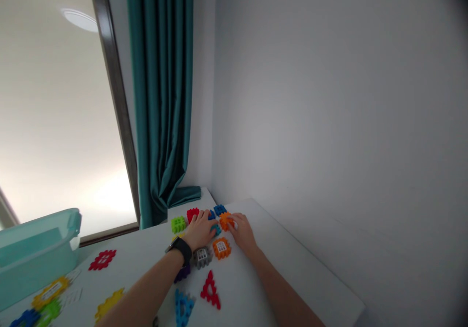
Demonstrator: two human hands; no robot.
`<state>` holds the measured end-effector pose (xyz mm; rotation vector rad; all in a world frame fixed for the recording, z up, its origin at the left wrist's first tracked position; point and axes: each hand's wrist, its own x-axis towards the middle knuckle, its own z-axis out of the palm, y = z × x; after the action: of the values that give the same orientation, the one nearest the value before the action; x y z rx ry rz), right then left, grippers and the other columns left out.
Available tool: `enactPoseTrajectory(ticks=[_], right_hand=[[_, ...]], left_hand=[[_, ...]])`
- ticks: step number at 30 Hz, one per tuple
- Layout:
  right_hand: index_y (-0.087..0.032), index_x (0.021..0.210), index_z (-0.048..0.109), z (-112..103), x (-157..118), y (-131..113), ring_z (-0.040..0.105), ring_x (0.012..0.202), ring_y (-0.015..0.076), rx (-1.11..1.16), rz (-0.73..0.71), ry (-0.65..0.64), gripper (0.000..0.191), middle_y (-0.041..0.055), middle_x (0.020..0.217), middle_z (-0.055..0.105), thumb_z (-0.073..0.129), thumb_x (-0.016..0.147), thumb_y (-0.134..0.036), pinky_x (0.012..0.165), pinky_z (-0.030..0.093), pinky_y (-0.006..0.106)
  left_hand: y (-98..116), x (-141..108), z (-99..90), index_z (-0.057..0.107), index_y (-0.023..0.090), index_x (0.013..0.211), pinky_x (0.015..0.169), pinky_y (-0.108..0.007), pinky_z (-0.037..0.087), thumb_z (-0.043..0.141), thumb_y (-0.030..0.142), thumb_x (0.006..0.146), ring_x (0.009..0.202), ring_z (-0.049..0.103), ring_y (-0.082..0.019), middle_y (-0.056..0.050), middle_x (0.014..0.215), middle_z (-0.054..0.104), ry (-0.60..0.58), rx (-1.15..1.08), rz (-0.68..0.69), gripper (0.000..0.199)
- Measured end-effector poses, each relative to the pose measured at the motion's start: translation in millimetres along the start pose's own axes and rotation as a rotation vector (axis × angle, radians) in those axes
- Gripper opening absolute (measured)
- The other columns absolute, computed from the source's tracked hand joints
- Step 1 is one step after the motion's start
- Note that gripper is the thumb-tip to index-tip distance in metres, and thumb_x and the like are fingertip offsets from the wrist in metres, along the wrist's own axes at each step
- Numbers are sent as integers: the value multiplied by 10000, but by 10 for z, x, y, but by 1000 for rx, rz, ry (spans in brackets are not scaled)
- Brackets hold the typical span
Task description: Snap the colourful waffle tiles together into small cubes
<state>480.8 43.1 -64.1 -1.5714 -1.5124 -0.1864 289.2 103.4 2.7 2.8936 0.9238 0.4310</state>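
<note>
Several small interlocking plastic waffle blocks lie on a white table (pixel 256 268). My left hand (pixel 199 230), with a black watch (pixel 179 249) on its wrist, reaches over them, its fingertips at a teal block (pixel 216 229). My right hand (pixel 243 232) closes on an orange block (pixel 224 221). Behind them sit a green block (pixel 178 224), a red block (pixel 192 215) and a blue block (pixel 220 210). Below my hands lie an orange window block (pixel 222 248), a grey window block (pixel 202 257) and a red triangular frame (pixel 210 290).
A pale teal plastic tub (pixel 36 254) stands at the left table edge, beside a red flat piece (pixel 102 259) and a yellow piece (pixel 108 305). A teal curtain (pixel 161 98) hangs by a window at the back; a grey wall (pixel 329 98) bounds the right.
</note>
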Motion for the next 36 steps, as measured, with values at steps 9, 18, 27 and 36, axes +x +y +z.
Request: enactPoseTrajectory(ticks=[9, 18, 27, 36], right_hand=[[-206, 985, 740, 51, -16, 94, 632, 1032, 264, -33, 51, -91, 204, 97, 1031, 720, 607, 847, -135, 914, 505, 384], [-217, 1005, 725, 76, -26, 142, 638, 1018, 257, -31, 62, -109, 223, 90, 1034, 711, 583, 848, -146, 905, 499, 377], [-211, 1026, 697, 77, -51, 212, 640, 1009, 265, -3, 38, -93, 246, 95, 1039, 702, 564, 833, -138, 906, 512, 408], [-222, 1002, 697, 90, -56, 208, 662, 984, 236, -3, 29, -103, 221, 75, 1021, 698, 576, 833, -148, 895, 526, 371]], left_hand=[[19, 48, 43, 663, 283, 1188, 1014, -519, 399, 551, 303, 926, 1179, 496, -330, -111, 1270, 530, -52, 26, -4, 286], [60, 58, 32, 635, 303, 1222, 1035, -498, 388, 550, 321, 917, 1202, 485, -323, -95, 1285, 527, -71, 35, -14, 317], [38, 51, 39, 626, 290, 1236, 1030, -502, 388, 554, 327, 916, 1206, 490, -328, -104, 1295, 521, -78, 28, -10, 331], [36, 51, 34, 624, 290, 1235, 1030, -501, 386, 560, 332, 914, 1209, 486, -325, -102, 1297, 524, -79, 33, -4, 330]])
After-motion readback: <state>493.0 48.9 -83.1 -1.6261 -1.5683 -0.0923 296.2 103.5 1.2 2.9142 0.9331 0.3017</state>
